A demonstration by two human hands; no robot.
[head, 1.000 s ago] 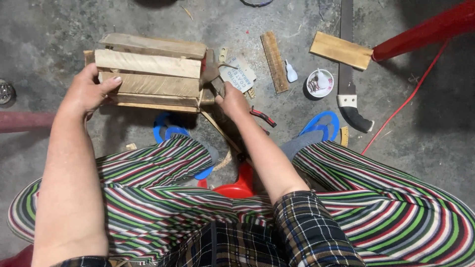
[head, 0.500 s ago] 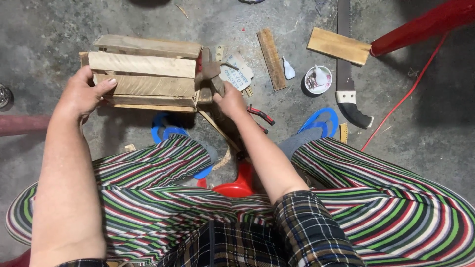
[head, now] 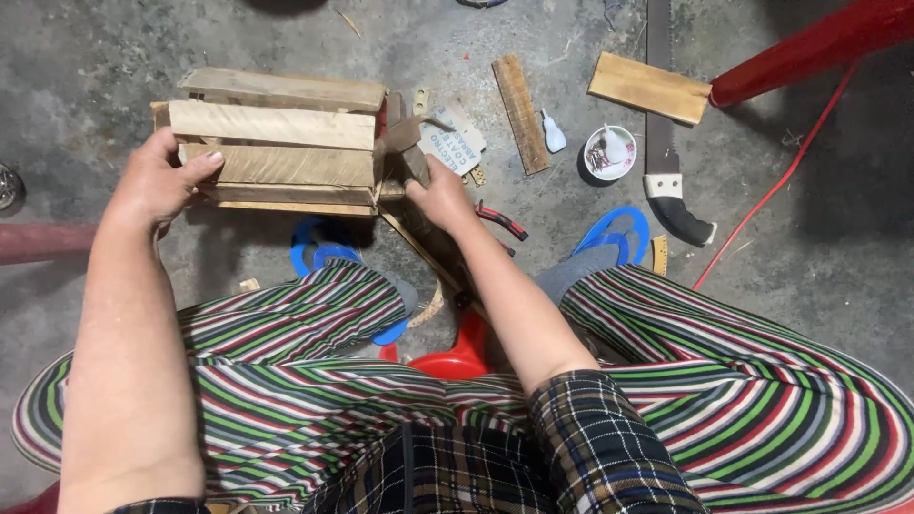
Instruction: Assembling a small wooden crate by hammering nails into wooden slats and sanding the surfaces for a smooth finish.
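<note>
A slatted wooden crate [head: 276, 138] lies on the concrete floor in front of my knees. My left hand [head: 157, 183] grips its left end, thumb on a slat. My right hand [head: 440, 192] is at the crate's right end, closed around the wooden handle of a hammer-like tool [head: 406, 135]. The tool's brown head rests against the crate's end. The handle runs down past my wrist toward a red stool [head: 457, 360].
To the right lie a wooden strip [head: 521, 112], a short board [head: 649, 88], a hand saw [head: 666, 152], a small white dish [head: 607, 152], a glue bottle [head: 552, 133], red-handled pliers [head: 500, 221] and a printed card [head: 455, 141]. Blue sandals [head: 319, 249] are on my feet. A red cord [head: 776, 186] trails at right.
The crate and my left hand have shifted slightly to the left. My right hand stays at the crate's right end with the tool.
</note>
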